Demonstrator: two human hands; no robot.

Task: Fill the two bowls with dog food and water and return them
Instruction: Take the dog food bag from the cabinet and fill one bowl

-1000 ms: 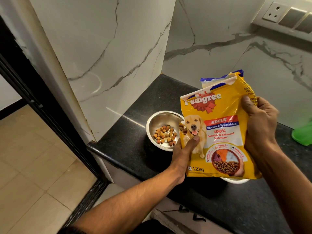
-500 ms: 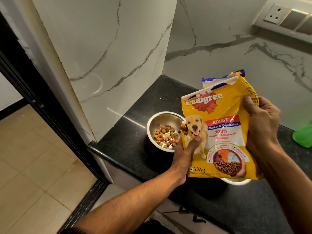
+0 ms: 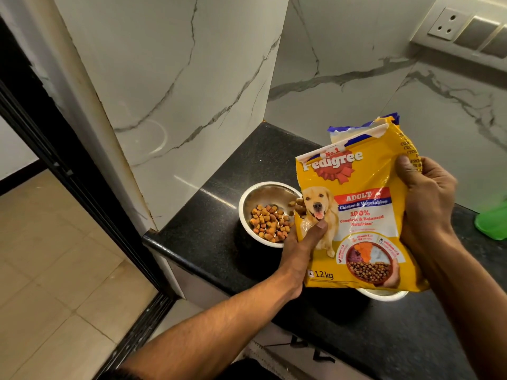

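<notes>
A yellow dog food bag (image 3: 359, 215) is held above the black counter (image 3: 208, 242) by both hands. My left hand (image 3: 300, 248) pinches its lower left edge, my right hand (image 3: 428, 198) grips its right side. Kibble is falling from the bag's left side into a steel bowl (image 3: 247, 198), which holds a pile of brown and orange kibble (image 3: 270, 223). A second steel bowl (image 3: 384, 295) sits under the bag; only its near rim shows.
White marble walls close the counter's left and back. A green object (image 3: 493, 223) lies at the right edge. A socket and switch panel (image 3: 466, 31) is on the back wall. The counter's front edge drops to a tiled floor (image 3: 55, 270) on the left.
More kibble has dropped into the left bowl; its pile has grown. The bag and both hands have hardly moved.
</notes>
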